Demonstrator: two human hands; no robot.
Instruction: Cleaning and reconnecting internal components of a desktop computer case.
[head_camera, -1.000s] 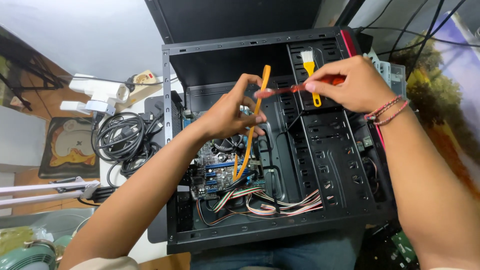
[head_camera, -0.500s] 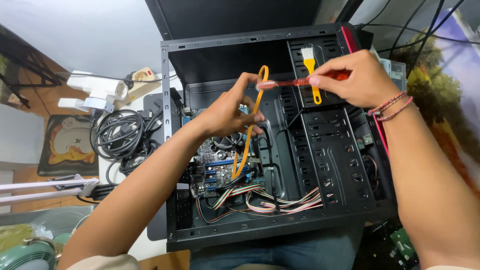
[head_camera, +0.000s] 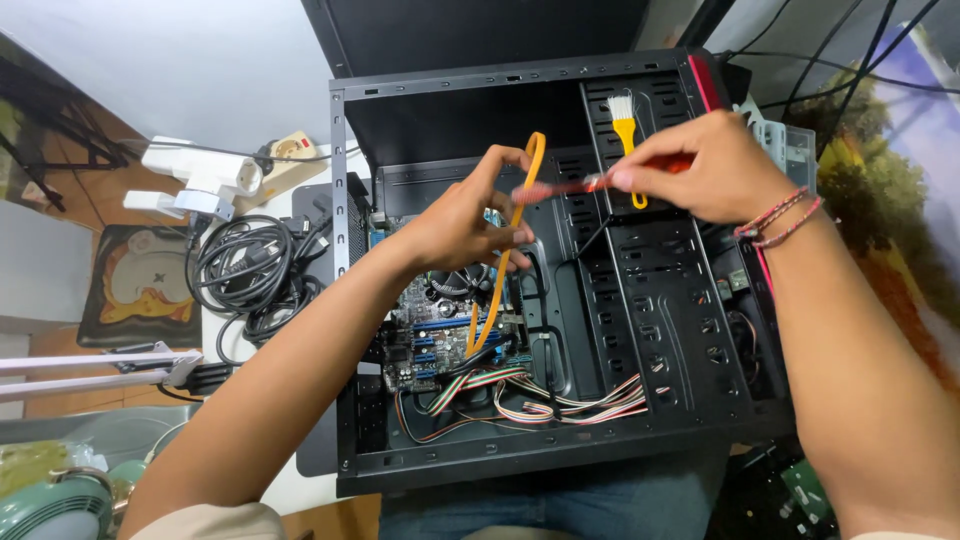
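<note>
Pinching a flat orange cable (head_camera: 497, 280), hands (head_camera: 462, 222) (head_camera: 707, 167) share a thin red tool (head_camera: 565, 187).

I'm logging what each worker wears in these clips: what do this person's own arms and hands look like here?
Both forearms are bare, with no gloves on the left hand or the right hand. The right wrist carries a few thin corded bracelets in red and pinkish tones. At the lower left frame edge a bit of light beige sleeve shows on the left arm. No rings or a watch are visible.
</note>
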